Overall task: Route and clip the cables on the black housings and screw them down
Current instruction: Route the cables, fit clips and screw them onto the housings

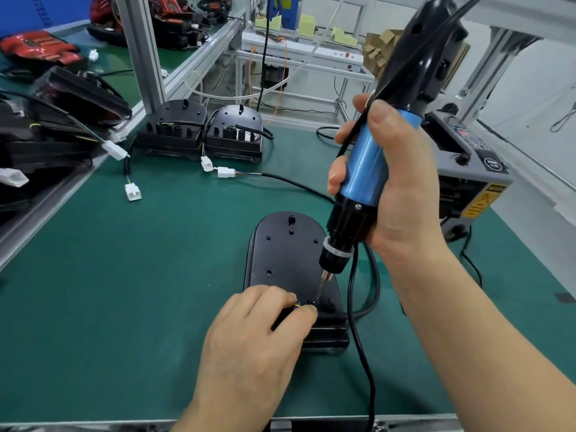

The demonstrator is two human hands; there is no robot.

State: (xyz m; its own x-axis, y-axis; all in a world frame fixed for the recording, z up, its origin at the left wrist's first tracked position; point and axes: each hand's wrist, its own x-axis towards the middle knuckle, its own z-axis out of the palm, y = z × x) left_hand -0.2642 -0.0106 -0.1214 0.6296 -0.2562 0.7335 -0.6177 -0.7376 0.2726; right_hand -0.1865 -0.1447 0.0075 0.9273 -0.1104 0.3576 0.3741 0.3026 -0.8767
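1. At the far left, a pile of dark housings (62, 120) is seen on a raised shelf.
2. Two further black housings (174, 129) are stood side by side at the back of the green mat (124, 291), with white connectors (226, 172) lying in front of them.
3. The left hand (249, 347) is laid on the near end of the middle housing, its fingers curled and thin yellow wires (297, 305) pinched at the fingertips (307, 311).
4. The black housing (286, 260) being worked on is placed flat on the mat at centre, rounded end away from the person.
5. The electric screwdriver (364, 169) is held tilted, with its bit set on a boss at the housing's near end, just beside the pinched wires.
6. The screwdriver's blue barrel is gripped by the right hand (396, 188), fingers wrapped round it.
7. A grey machine (467, 169) is stood at the mat's right edge, behind the right hand.
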